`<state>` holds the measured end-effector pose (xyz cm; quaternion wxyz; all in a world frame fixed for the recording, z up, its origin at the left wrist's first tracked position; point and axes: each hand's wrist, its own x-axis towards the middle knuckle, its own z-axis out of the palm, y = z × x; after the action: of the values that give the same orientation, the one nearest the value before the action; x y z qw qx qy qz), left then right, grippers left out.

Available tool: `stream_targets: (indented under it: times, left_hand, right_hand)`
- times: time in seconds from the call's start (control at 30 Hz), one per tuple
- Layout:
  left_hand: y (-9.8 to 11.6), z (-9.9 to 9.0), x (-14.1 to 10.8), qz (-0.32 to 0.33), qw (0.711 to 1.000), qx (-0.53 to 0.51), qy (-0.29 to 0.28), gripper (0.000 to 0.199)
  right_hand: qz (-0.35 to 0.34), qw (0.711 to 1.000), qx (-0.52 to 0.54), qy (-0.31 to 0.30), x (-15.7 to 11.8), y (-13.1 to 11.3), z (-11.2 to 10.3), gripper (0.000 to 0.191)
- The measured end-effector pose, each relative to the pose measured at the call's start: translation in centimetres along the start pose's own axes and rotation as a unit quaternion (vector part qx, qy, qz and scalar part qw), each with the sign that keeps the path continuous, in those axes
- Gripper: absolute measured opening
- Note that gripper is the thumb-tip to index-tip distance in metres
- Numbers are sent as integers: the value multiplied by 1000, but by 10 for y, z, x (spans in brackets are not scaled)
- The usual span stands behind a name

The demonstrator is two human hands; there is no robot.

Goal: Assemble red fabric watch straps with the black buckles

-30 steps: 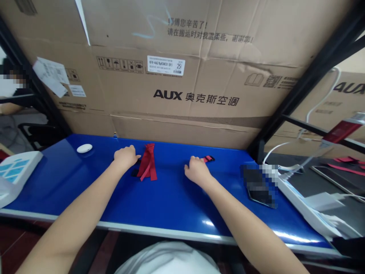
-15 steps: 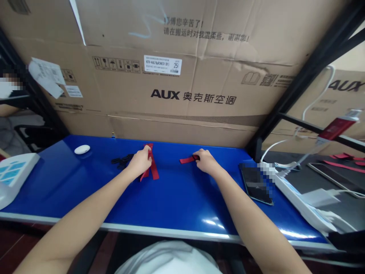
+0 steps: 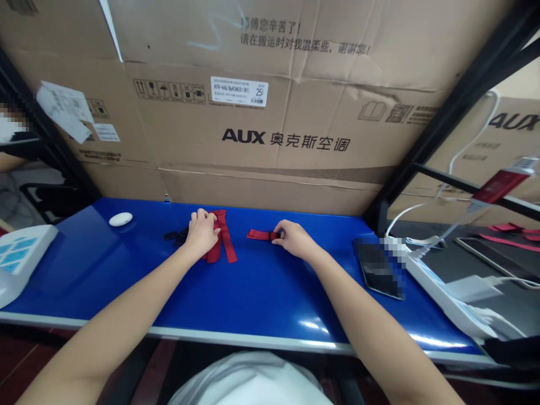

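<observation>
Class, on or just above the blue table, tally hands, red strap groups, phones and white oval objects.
Hands (left hand, right hand): 2
Red strap groups, one at each hand: 2
Phone: 1
White oval object: 1
Total: 6

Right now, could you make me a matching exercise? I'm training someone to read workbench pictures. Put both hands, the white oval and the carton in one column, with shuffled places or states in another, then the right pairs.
Things
1. Left hand
2. Right hand
3. White oval
4. Carton

Places or states
A. Upright behind the blue table
B. Pinching a short red strap near its black part
C. Lying left of the black cord
D. Resting on the red bundle

Pairs
1-D; 2-B; 3-C; 4-A
</observation>
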<state>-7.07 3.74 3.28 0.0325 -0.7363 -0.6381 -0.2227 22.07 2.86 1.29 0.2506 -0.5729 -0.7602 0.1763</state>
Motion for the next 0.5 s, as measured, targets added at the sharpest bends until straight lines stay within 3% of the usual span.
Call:
stream_targets:
  times: [0.1, 0.23, 0.43, 0.5]
  left_hand:
    - [22, -4, -10, 110, 993, -15, 25, 31]
    - [51, 3, -22, 278, 955, -100, -21, 47]
    - [57, 16, -25, 343, 924, -155, -65, 30]
    - [55, 16, -26, 360, 915, -168, -68, 35]
  right_hand:
    - [-24, 995, 89, -25, -3, -9, 5, 26]
    - [-58, 979, 187, -49, -9, -23, 9, 29]
    - [-92, 931, 333, -121, -11, -25, 9, 22]
    - [-91, 918, 359, -144, -10, -23, 9, 21]
